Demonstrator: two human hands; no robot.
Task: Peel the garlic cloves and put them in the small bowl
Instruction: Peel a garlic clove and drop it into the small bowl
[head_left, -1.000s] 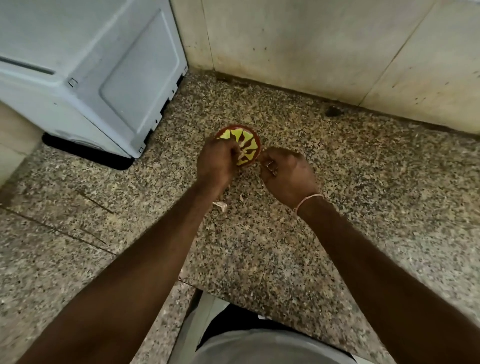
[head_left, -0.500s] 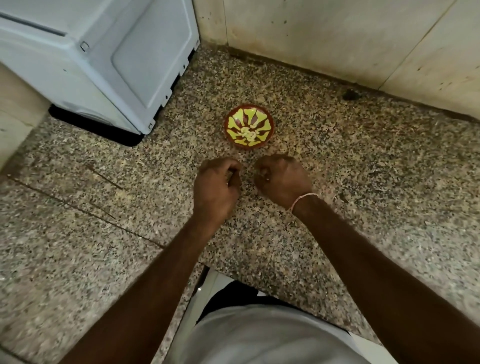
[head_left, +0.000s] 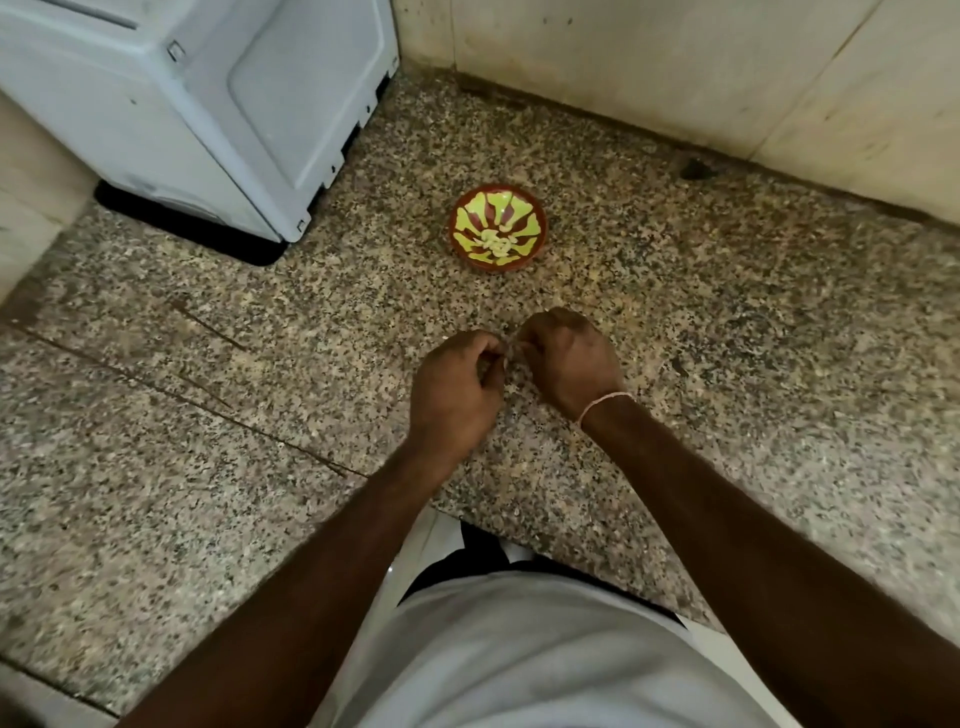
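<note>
From the head camera, both hands meet near the middle of the frame above a speckled granite counter (head_left: 727, 332). The left hand (head_left: 454, 387) has its fingers curled inward, and the right hand (head_left: 569, 358) is likewise curled, knuckles up; their fingertips come together around a small pale garlic clove (head_left: 508, 349), of which only a sliver shows between them. Which hand truly pinches it and which merely touches it is hard to make out, since the backs of both hands hide the fingertips. A thin pale band (head_left: 602, 402) circles the right wrist. Above the hands, well apart from them, the small bowl (head_left: 497, 227) sits on the counter, red-brown with yellow-green petal markings; a few pale peeled cloves (head_left: 493, 241) lie at its centre, their number unclear. In the upper left of the frame stands a white appliance (head_left: 208, 104), cut off by the top and left edges. A pale tiled wall (head_left: 675, 67) runs along the top right, with a dark spot (head_left: 695, 169) at its base, too small to identify. Both forearms run off the lower edge, and a white garment (head_left: 519, 654) fills the bottom centre.
</note>
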